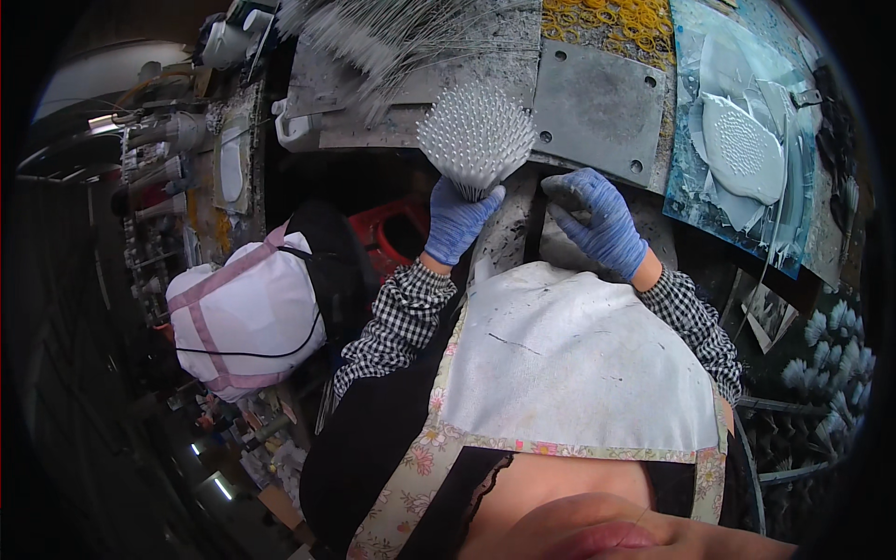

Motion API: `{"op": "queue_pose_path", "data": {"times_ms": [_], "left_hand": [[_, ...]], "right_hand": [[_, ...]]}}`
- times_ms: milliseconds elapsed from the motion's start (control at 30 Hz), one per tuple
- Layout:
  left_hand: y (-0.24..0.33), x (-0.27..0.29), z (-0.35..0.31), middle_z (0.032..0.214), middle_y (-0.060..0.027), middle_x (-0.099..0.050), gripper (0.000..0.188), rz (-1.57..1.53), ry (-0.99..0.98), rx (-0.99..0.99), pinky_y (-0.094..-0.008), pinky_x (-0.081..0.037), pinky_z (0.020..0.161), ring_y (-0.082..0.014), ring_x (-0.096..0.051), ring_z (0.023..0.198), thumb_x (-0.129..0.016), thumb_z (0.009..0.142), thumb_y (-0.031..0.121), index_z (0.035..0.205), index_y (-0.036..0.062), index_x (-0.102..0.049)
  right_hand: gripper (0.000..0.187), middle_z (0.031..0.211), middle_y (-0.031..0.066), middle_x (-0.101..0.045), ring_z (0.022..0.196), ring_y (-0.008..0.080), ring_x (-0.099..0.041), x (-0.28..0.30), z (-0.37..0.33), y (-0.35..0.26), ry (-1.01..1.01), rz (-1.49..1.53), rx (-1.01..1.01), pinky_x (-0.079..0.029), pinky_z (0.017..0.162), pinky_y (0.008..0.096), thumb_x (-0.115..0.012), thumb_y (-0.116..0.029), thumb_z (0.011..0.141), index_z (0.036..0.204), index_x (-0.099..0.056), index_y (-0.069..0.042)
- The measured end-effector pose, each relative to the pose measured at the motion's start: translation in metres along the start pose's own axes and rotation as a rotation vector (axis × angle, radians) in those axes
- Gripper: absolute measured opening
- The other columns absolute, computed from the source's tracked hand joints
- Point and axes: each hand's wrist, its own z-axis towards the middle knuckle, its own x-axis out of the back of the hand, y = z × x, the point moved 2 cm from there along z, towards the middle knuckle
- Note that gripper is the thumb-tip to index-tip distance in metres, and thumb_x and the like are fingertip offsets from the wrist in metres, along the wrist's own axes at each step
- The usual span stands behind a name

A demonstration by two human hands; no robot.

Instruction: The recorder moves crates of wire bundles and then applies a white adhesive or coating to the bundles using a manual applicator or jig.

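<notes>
My left hand [457, 221], in a blue knit glove, is closed round the lower end of a bundle of thin stalks with white-coated tips [477, 133]. The bundle stands upright, its tips fanned into a rounded head. To its right is my right hand [597, 221], gloved alike. Its fingers are loosely curled, with the thumb apart and dark grey on the fingertips; I see nothing plainly held. Beyond it lies a flat grey metal plate [597, 110] with holes at its corners. White paste [740, 149] with a dotted patch covers part of a blue board [689, 177] at the right.
Many loose thin stalks [373, 42] lie at the back left of the bench. Yellow rubber bands [611, 23] are heaped behind the plate. White-tipped bunches [835, 345] stand at the lower right. Left of me are a red stool [378, 233] and a person in white and pink [245, 313].
</notes>
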Motion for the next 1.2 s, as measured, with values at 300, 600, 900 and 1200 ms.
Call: {"op": "queue_pose_path", "data": {"times_ms": [300, 600, 900, 1200], "left_hand": [[0.007, 0.001, -0.001, 0.101, -0.0140, -0.069, 0.050, 0.006, -0.090, 0.112, -0.0356, -0.052, 0.084, -0.0283, -0.067, 0.095, -0.081, 0.073, 0.022, 0.112, 0.0005, -0.060], [0.158, 0.033, 0.080, 0.097, -0.0044, -0.068, 0.028, 1.118, -0.072, -0.577, -0.0365, -0.054, 0.079, -0.0277, -0.067, 0.086, -0.070, 0.080, 0.025, 0.105, 0.0136, -0.065], [0.234, -0.019, 0.079, 0.106, -0.0076, -0.059, 0.060, -1.248, -0.012, -0.331, -0.0275, -0.047, 0.090, -0.0158, -0.058, 0.094, -0.063, 0.090, 0.045, 0.130, 0.0017, -0.051], [0.161, -0.064, 0.134, 0.119, -0.0111, -0.060, 0.051, -0.969, -0.702, -0.061, -0.0347, -0.047, 0.099, -0.0213, -0.059, 0.112, -0.059, 0.094, 0.037, 0.130, 0.0025, -0.049]], "right_hand": [[0.028, 0.092, 0.0084, -0.064, 0.087, 0.0264, -0.062, 0.007, 0.008, -0.029, -0.030, -0.202, 0.181, -0.051, 0.080, 0.0373, -0.069, -0.010, 0.079, 0.106, -0.064, -0.010], [0.051, 0.127, 0.0071, -0.058, 0.117, 0.0246, -0.055, 0.013, 0.098, -0.069, 0.049, -1.178, 0.150, -0.042, 0.104, 0.0362, -0.064, -0.016, 0.085, 0.134, -0.050, -0.013], [0.041, 0.075, 0.0143, -0.067, 0.068, 0.0255, -0.065, 0.133, 0.122, -0.064, 0.000, -0.149, -0.109, -0.051, 0.067, 0.0367, -0.080, -0.033, 0.075, 0.095, -0.063, -0.001], [0.056, 0.101, 0.0173, -0.069, 0.092, 0.0278, -0.067, 0.166, 0.091, -0.073, -0.077, -0.630, -0.044, -0.053, 0.081, 0.0370, -0.078, -0.040, 0.078, 0.114, -0.061, -0.001]]}}
